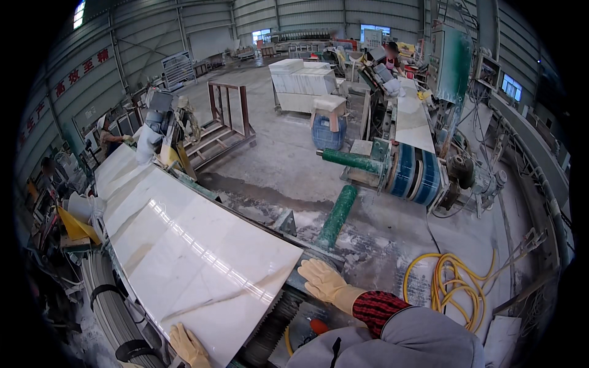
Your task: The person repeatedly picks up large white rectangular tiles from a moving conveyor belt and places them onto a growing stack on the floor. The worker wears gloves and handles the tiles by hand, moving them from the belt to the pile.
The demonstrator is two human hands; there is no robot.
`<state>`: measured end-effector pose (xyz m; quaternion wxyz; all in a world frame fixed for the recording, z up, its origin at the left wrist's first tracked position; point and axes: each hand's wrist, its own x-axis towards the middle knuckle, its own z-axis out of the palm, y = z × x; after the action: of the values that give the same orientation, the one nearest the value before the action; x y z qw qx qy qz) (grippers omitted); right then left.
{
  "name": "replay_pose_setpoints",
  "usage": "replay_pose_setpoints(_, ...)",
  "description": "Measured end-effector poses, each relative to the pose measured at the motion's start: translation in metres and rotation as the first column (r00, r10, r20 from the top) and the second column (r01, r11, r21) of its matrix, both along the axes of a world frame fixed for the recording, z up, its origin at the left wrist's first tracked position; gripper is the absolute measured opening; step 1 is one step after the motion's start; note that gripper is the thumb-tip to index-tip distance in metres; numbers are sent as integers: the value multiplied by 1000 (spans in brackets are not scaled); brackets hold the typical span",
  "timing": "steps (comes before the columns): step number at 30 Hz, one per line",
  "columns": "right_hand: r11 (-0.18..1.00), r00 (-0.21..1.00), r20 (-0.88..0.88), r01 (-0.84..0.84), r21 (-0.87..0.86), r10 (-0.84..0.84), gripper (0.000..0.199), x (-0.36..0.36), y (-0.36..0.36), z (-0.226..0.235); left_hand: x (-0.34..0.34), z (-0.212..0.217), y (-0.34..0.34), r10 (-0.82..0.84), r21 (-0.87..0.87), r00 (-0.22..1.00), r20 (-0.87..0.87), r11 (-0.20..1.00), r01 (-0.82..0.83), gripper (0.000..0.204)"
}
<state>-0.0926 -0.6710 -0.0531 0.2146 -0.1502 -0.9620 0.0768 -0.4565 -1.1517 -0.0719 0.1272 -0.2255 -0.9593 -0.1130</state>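
Observation:
A long polished white stone slab [190, 245] with tan veins lies on a machine bed, running from my hands to the far left. My left hand [189, 347], in a cream rubber glove, rests with its fingers stretched out at the slab's near edge. Beyond the slab's right corner, my right hand [323, 281], gloved alike, lies outstretched over the machine's side rail; it grips nothing. Below the slab's right end shows a dark ribbed roller or bellows [276, 326]. An orange-red knob or handle [318, 326] sits close to my body.
A bundle of grey strips [107, 300] stands at left. Right of me lie a coiled yellow hose [451, 288] and a green roller [338, 216]. A person [110, 136] works at the slab's far end beside a machine head [156, 116]. Another slab line [412, 119] stands right.

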Motion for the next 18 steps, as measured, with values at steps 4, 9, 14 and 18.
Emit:
replay_pose_setpoints(4, 1000, 1000, -1, 0, 12, 0, 60, 1, 1, -5, 4, 0, 0, 5, 6, 1000, -5, 1000, -5, 50)
replay_pose_setpoints(9, 1000, 1000, 18, 15, 6, -15, 61, 3, -1, -6, 8, 3, 0, -14, 25, 1000, 0, 1000, 14, 50)
replay_pose_setpoints(14, 999, 1000, -10, 6, -53, -6, 59, 4, -1, -7, 10, 4, 1, 17, 26, 1000, 26, 999, -18, 50)
replay_pose_setpoints(18, 999, 1000, -21, -6, -43, 5, 60, 6, -1, -9, 10, 3, 0, -15, 31, 1000, 2, 999, 14, 49)
